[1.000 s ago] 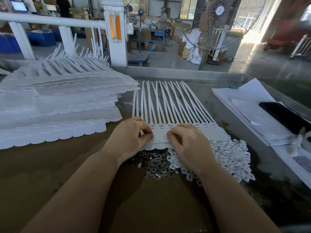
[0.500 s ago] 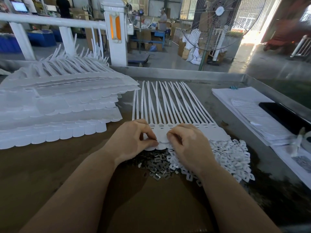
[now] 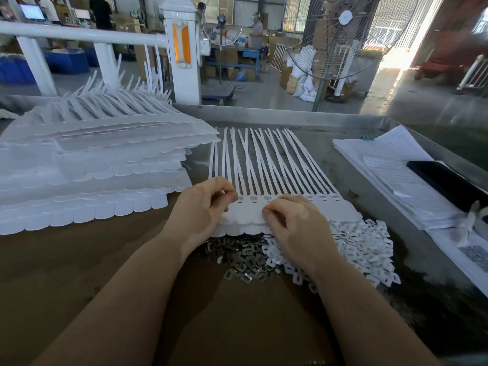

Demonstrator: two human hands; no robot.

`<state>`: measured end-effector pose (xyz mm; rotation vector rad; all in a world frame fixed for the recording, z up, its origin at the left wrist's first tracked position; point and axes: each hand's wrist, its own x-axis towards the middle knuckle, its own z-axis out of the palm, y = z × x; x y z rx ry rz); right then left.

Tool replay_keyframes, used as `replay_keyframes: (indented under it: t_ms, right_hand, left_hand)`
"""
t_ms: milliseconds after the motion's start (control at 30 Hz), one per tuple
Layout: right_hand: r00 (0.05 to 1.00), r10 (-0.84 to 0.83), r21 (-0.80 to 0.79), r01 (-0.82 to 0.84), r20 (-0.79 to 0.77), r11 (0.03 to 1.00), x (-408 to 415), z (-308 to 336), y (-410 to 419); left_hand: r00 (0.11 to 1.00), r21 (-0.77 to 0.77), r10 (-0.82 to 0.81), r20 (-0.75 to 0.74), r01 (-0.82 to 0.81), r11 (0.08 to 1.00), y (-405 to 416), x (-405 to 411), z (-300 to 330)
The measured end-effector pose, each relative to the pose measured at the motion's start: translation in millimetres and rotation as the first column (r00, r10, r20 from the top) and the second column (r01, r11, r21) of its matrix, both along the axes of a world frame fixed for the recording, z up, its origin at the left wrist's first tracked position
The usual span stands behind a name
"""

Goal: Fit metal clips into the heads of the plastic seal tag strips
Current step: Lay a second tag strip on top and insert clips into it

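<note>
A joined row of white plastic seal tag strips [image 3: 266,165] lies flat on the table, tails pointing away, heads [image 3: 250,207] toward me. My left hand [image 3: 203,207] sits at the row's left end, thumb and forefinger pinching something small and metallic above a head. My right hand [image 3: 293,228] rests with curled fingers on the tag flaps near the row's middle; what it holds is hidden. Below the flaps, a heap of loose metal clips [image 3: 243,260] lies between my wrists. Small white plastic pieces [image 3: 361,249] are piled to the right of it.
Tall stacks of white tag strips [image 3: 87,165] fill the table's left side. Papers [image 3: 396,175] and a black phone [image 3: 449,183] lie at the right edge. A raised metal rim [image 3: 290,116] bounds the table's far side. A standing fan and workers are beyond.
My left hand's thumb and forefinger have lifted slightly and moved up toward the strip head at the left end. My right hand has stayed almost still.
</note>
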<state>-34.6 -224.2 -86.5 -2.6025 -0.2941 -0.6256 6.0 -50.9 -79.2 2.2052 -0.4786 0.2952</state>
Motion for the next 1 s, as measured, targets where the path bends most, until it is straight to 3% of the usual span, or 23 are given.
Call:
replay_keyframes:
  t_ms: [300,533,767,1000]
  right_hand:
    - [1.0,0.0,-0.001,0.0,-0.001,1.0,-0.3,-0.3,-0.4]
    - [1.0,0.001,0.0,-0.001,-0.001,1.0,1.2,-1.4,-0.3]
    - [1.0,0.002,-0.005,-0.002,-0.004,1.0,1.1,-1.3,-0.4]
    - [1.0,0.003,-0.004,-0.003,-0.004,1.0,-0.1,-0.9,-0.4]
  left_hand:
    - [0.994,-0.114,0.06,-0.088,-0.07,0.991,1.9,1.1,1.8]
    - [0.985,-0.304,0.078,-0.153,-0.122,0.945,1.9,1.6,1.6]
    - [0.981,-0.17,0.148,-0.128,-0.168,0.971,5.4,4.6,-1.9]
    - [0.973,-0.224,0.162,-0.167,-0.197,0.954,6.0,7.3,-5.8]
